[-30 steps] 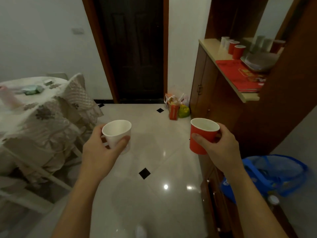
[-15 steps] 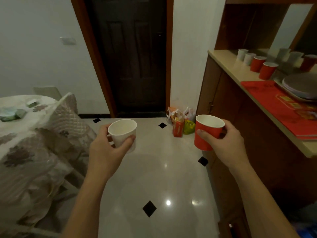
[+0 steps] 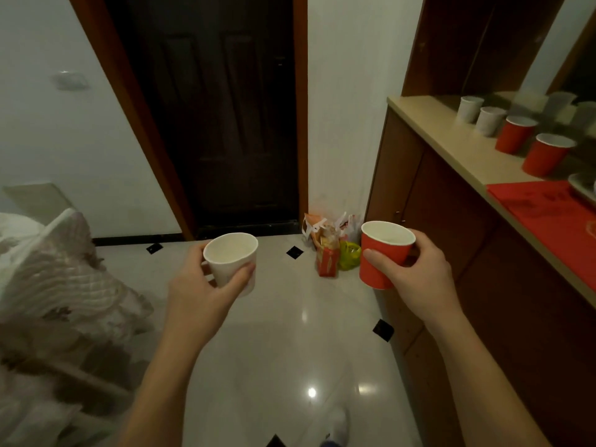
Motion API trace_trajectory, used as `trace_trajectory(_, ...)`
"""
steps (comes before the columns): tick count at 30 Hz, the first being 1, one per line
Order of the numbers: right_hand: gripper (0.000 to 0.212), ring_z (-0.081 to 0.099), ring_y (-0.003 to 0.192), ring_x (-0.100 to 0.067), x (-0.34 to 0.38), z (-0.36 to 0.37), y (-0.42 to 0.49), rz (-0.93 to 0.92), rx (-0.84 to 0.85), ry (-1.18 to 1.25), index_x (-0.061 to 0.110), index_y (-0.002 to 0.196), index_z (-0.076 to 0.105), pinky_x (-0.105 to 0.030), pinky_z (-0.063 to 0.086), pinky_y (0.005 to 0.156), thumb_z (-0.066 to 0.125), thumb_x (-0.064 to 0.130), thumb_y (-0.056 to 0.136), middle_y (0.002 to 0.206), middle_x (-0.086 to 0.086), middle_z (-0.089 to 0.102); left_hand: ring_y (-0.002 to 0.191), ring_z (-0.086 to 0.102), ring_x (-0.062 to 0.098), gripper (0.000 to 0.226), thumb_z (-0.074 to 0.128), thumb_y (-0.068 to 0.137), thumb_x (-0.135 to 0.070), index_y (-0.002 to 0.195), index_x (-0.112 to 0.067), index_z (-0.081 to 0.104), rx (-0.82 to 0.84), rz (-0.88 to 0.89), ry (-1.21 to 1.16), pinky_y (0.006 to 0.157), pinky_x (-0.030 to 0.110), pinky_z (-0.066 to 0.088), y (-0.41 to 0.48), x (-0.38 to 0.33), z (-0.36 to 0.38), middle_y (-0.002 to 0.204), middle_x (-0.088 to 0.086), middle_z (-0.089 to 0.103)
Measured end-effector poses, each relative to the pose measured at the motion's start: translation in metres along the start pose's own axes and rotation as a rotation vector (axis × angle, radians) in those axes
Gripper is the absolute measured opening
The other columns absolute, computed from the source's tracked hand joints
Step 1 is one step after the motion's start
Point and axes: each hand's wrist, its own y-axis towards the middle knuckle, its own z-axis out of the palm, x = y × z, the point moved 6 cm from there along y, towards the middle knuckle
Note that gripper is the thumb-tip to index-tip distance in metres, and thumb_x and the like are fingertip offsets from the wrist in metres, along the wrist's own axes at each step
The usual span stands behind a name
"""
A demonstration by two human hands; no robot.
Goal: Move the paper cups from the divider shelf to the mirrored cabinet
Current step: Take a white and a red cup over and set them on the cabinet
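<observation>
L hand [image 3: 200, 285] clamped on white cup [image 3: 232, 258], R hand [image 3: 416, 275] clamped on red cup [image 3: 382, 253], both upright, over floor [image 3: 290, 350] beside cabinet [image 3: 451, 195].

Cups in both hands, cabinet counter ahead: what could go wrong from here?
1. The four cups already on the counter stand close together; setting down the red cup from the right hand could knock the nearest red one.
2. The left hand pinches the white cup by its thin wall, which may crumple.
</observation>
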Motion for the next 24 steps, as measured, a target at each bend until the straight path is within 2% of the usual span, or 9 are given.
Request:
trace_trajectory(3,0.077,0.052,0.091,0.002,-0.009,0.011,0.062,-0.009,0.003,0.002,0.032,0.129,0.047,-0.012,0.042,0.063,0.074,0.062,0.063,0.105,0.026,0.05,0.102,0.054,0.012,0.074,0.065,0.065,-0.055,0.128,-0.021,0.047,0.007,0.031,0.019,0.065,0.012,0.045,0.052,-0.001,0.031,0.117,-0.005,0.055)
trace_trajectory(9,0.079,0.054,0.095,-0.007,-0.017,0.03,0.189,-0.025,0.028,0.021,0.028,0.129,0.049,-0.016,0.045,0.066,0.072,0.062,0.062,0.108,0.016,0.053,0.107,0.053,0.015,0.075,0.066,0.065,-0.052,0.129,-0.019,0.047,-0.002,0.027,0.019,0.07,0.015,0.045,0.162,-0.014,0.092,0.124,0.001,0.056)
trace_trajectory(14,0.071,0.055,0.092,-0.002,-0.032,0.048,0.266,-0.011,0.048,0.041,0.028,0.124,0.051,-0.013,0.044,0.066,0.074,0.058,0.064,0.107,0.015,0.055,0.108,0.054,0.017,0.075,0.066,0.064,-0.052,0.128,-0.019,0.047,-0.002,0.018,0.016,0.07,0.016,0.045,0.233,-0.014,0.133,0.122,0.0,0.056)
trace_trajectory(18,0.077,0.054,0.099,-0.009,-0.05,0.065,0.316,0.028,0.061,0.022,0.025,0.128,0.049,-0.017,0.045,0.068,0.074,0.057,0.063,0.113,0.011,0.054,0.106,0.054,0.015,0.072,0.067,0.065,-0.053,0.126,-0.021,0.048,-0.012,0.01,-0.007,0.069,0.015,0.045,0.282,-0.003,0.16,0.118,-0.004,0.055)
trace_trajectory(21,0.078,0.054,0.097,-0.006,-0.063,0.078,0.353,0.05,0.046,0.022,0.028,0.127,0.049,-0.014,0.044,0.065,0.072,0.062,0.06,0.11,0.015,0.053,0.102,0.055,0.011,0.068,0.068,0.067,-0.054,0.125,-0.024,0.048,0.01,0.035,0.0,0.066,0.011,0.045,0.323,0.006,0.186,0.115,-0.007,0.055)
trace_trajectory(24,0.072,0.054,0.091,0.004,-0.075,0.091,0.392,0.04,0.003,-0.028,0.031,0.124,0.051,-0.009,0.041,0.061,0.074,0.062,0.062,0.104,0.021,0.054,0.097,0.055,0.005,0.066,0.067,0.067,-0.058,0.122,-0.028,0.048,0.036,0.074,-0.003,0.067,0.012,0.046,0.374,0.017,0.212,0.111,-0.011,0.055)
